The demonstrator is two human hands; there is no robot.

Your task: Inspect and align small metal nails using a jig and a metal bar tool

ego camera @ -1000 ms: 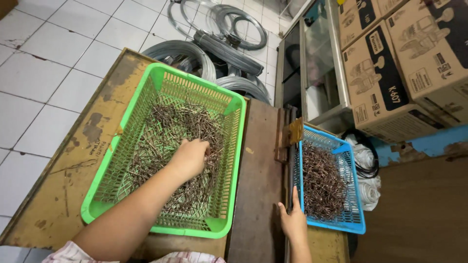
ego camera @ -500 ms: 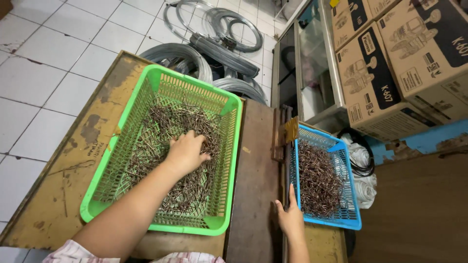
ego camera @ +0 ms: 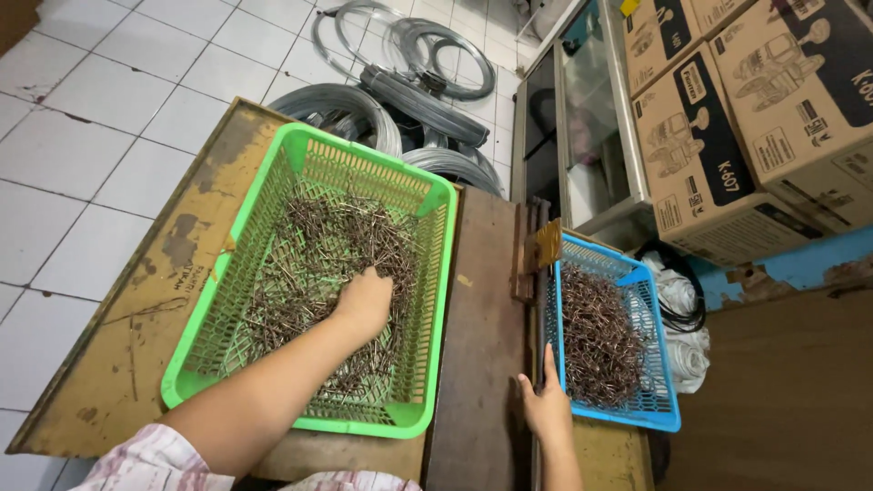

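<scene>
Two hands work: left hand [ego camera: 366, 305] sits curled in the nails [ego camera: 309, 264], which spread toward ten o'clock; right hand [ego camera: 548, 409], fingers loosely together, touches the blue basket [ego camera: 668, 420].

White tiled floor [ego camera: 109, 100] beyond the fingers, coils of grey wire [ego camera: 400, 100] lying on it, worn yellowish tabletop [ego camera: 145, 300] with a dark wooden plank [ego camera: 477, 318], stacked cardboard boxes [ego camera: 746, 118] to the right, glass-fronted cabinet [ego camera: 582, 118], blue-painted wall strip [ego camera: 800, 259]
</scene>
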